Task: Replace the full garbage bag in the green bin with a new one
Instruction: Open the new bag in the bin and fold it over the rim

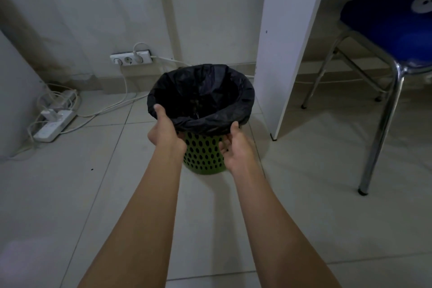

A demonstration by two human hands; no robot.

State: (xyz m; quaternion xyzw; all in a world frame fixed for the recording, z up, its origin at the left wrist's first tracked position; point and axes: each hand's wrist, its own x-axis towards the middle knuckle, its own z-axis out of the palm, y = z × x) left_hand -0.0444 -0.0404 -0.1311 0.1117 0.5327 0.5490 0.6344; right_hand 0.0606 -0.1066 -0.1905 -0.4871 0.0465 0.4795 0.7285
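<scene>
A green perforated bin (203,156) stands on the tiled floor, lined with a black garbage bag (203,91) folded over its rim. My left hand (164,128) grips the bag's folded edge at the near left of the rim, thumb on top. My right hand (233,145) is at the near right of the rim, thumb touching the bag's edge and fingers spread under the fold against the bin wall. The bag's inside is dark; its contents are hard to make out.
A white desk panel (287,49) stands just right of the bin. A blue-seated chair with chrome legs (383,82) is further right. A wall socket (131,59), power strips (55,124) and loose cables lie to the left along the wall.
</scene>
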